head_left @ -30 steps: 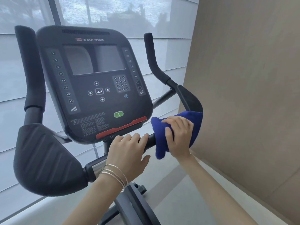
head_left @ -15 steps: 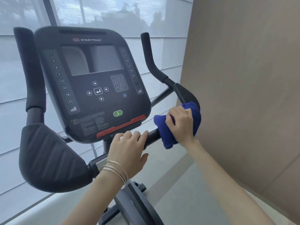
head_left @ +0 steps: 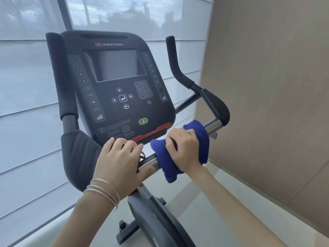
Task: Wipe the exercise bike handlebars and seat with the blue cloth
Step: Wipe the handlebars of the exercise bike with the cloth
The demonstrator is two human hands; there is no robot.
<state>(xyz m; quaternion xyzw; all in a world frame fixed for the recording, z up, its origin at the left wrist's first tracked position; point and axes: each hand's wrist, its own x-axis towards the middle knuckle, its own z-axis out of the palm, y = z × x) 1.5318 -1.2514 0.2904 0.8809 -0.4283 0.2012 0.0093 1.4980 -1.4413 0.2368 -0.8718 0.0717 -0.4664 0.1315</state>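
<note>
Right hand (head_left: 184,148) has its grip curled tight around the blue cloth (head_left: 163,157), which is wrapped over the chrome handlebar (head_left: 212,126) right of the console (head_left: 117,86). Left hand (head_left: 119,161) closes its grip on the same bar just beside the cloth, thin metal bangles (head_left: 105,189) at the wrist. The cloth looks plush and bunched; the bar is shiny, its far grips matte black foam. Pale blinds (head_left: 26,104) cover the window on the left, a smooth tan wall (head_left: 267,86) stands right, and the floor (head_left: 204,202) is light.

Soft, even daylight through the shaded window (head_left: 124,16); slight blur, wide-angle bending at edges.
</note>
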